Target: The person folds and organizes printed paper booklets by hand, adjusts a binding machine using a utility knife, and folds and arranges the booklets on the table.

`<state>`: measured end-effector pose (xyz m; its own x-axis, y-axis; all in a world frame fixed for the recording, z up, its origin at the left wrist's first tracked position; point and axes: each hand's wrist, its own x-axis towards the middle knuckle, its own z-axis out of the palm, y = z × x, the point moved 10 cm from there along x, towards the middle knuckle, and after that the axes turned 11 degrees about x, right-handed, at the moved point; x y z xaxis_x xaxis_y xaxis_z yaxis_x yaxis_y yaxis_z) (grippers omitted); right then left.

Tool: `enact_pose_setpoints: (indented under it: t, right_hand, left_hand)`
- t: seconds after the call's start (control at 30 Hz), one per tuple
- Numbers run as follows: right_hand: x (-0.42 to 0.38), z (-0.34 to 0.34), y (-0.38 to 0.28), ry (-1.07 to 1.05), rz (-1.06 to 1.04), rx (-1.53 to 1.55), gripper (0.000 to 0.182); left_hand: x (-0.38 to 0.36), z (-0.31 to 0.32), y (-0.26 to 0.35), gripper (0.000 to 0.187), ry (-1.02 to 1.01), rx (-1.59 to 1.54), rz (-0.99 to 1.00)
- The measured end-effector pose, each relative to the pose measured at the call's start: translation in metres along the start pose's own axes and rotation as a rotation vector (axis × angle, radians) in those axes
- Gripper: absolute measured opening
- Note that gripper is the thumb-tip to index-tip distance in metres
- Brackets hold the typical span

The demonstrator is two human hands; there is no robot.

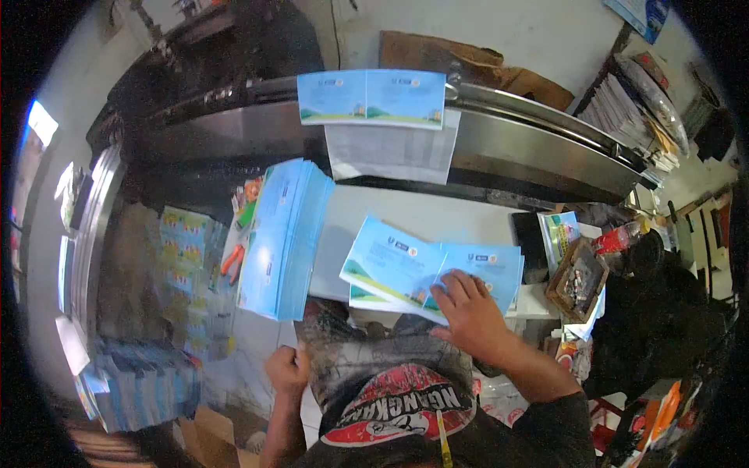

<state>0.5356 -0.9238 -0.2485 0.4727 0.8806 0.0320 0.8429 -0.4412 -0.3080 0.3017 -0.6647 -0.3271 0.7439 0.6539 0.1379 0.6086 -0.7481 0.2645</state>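
Observation:
My right hand [474, 316] lies over a light-blue printed sheet [394, 261] on the white work surface. Its fingers bend over the sheet's face, with the thumb at the near edge. This sheet sits askew on other sheets of the same print, whose green edge shows underneath. My left hand [287, 370] is closed in a loose fist in front of my body, apart from the papers, with nothing visible in it. Beyond it, a tall stack of blue printed sheets [282, 238] stands at the left of the work surface.
A printed blue sheet [406, 97] rests on the metal bar at the back, above a hanging white paper [390, 150]. Orange-handled pliers [232, 259] lie left of the stack. A wooden tray [577, 279] and a red-labelled bottle [618, 238] are at right. Bundles [148, 386] stand lower left.

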Motion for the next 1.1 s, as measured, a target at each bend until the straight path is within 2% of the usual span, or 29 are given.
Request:
enact_pose_setpoints:
  t: [0.07, 0.1, 0.13, 0.17, 0.23, 0.27, 0.33, 0.37, 0.43, 0.47, 0.5, 0.53, 0.6, 0.73, 0.8, 0.87, 0.9, 0.93, 0.97, 1.0, 1.03, 1.07, 1.1]
  right_hand:
    - [0.001, -0.001, -0.001, 0.001, -0.002, -0.011, 0.082]
    - [0.002, -0.002, 0.003, 0.009, 0.051, 0.002, 0.084]
    - [0.004, -0.002, 0.006, 0.021, 0.099, 0.016, 0.086]
    - [0.005, -0.001, 0.002, 0.025, 0.087, 0.018, 0.086]
    - [0.006, -0.004, 0.008, 0.043, 0.15, -0.041, 0.09]
    - [0.008, -0.005, 0.006, 0.059, 0.145, -0.052, 0.09]
    - [0.009, 0.001, 0.004, 0.032, 0.155, -0.045, 0.091]
    - [0.01, 0.002, 0.005, 0.017, 0.165, -0.064, 0.089]
    - [0.012, -0.005, 0.011, -0.032, 0.185, 0.008, 0.087]
    - [0.012, -0.003, 0.013, -0.099, 0.191, 0.086, 0.084]
    - [0.012, -0.009, 0.016, -0.08, 0.177, 0.19, 0.075]
    - [0.011, -0.012, 0.018, -0.079, 0.183, 0.195, 0.075]
    - [0.011, -0.026, 0.012, -0.002, 0.103, 0.245, 0.062]
    - [0.015, -0.063, 0.025, -0.105, 0.078, 0.363, 0.05]
    - [0.027, -0.091, 0.059, -0.196, 0.215, 0.182, 0.049]
    - [0.041, -0.131, 0.097, -0.203, 0.334, 0.075, 0.043]
    - [0.04, -0.149, 0.13, 0.03, 0.174, 0.048, 0.037]
    - [0.039, -0.186, 0.155, 0.151, 0.352, -0.038, 0.034]
    - [0.031, -0.22, 0.183, 0.281, 0.484, 0.03, 0.037]
    - [0.027, -0.267, 0.182, 0.626, 0.304, -0.044, 0.039]
    - [0.027, -0.292, 0.182, 0.771, 0.269, -0.156, 0.041]
    - [0.025, -0.313, 0.179, 0.912, 0.232, -0.266, 0.043]
    - [0.033, -0.314, 0.195, 0.905, 0.227, -0.261, 0.043]
  left_hand:
    - [0.025, -0.078, 0.096, 0.017, 0.233, -0.251, 0.438]
    - [0.049, -0.115, 0.149, 0.015, 0.312, -0.272, 0.664]
    - [0.082, -0.133, 0.198, 0.017, 0.291, -0.273, 0.817]
    - [0.123, -0.126, 0.225, 0.026, 0.23, -0.144, 0.799]
    - [0.229, -0.117, 0.277, 0.048, 0.315, -0.211, 0.76]
    - [0.288, -0.096, 0.295, 0.062, 0.29, -0.131, 0.719]
    - [0.365, -0.075, 0.324, 0.079, 0.38, 0.121, 0.644]
    - [0.391, -0.063, 0.328, 0.079, 0.39, 0.12, 0.663]
    - [0.438, -0.034, 0.32, 0.084, 0.284, 0.311, 0.64]
    - [0.447, -0.03, 0.314, 0.086, 0.173, 0.388, 0.637]
    - [0.451, -0.028, 0.305, 0.088, 0.059, 0.465, 0.628]
    - [0.455, -0.035, 0.294, 0.088, 0.055, 0.466, 0.635]
    - [0.472, -0.038, 0.265, 0.09, -0.078, 0.469, 0.503]
    - [0.471, -0.028, 0.269, 0.089, -0.049, 0.563, 0.527]
    - [0.457, -0.013, 0.313, 0.088, 0.023, 0.416, 0.613]
    - [0.452, -0.013, 0.328, 0.089, 0.031, 0.363, 0.589]
    - [0.449, -0.014, 0.327, 0.09, 0.029, 0.309, 0.56]
    - [0.444, -0.018, 0.324, 0.09, 0.032, 0.299, 0.552]
    - [0.434, -0.038, 0.322, 0.088, 0.144, 0.265, 0.552]
    - [0.421, -0.06, 0.319, 0.085, 0.257, 0.235, 0.553]
    - [0.407, -0.07, 0.316, 0.085, 0.255, 0.237, 0.546]
    - [0.385, -0.092, 0.311, 0.077, 0.33, 0.108, 0.547]
    - [0.359, -0.114, 0.303, 0.07, 0.404, -0.021, 0.546]
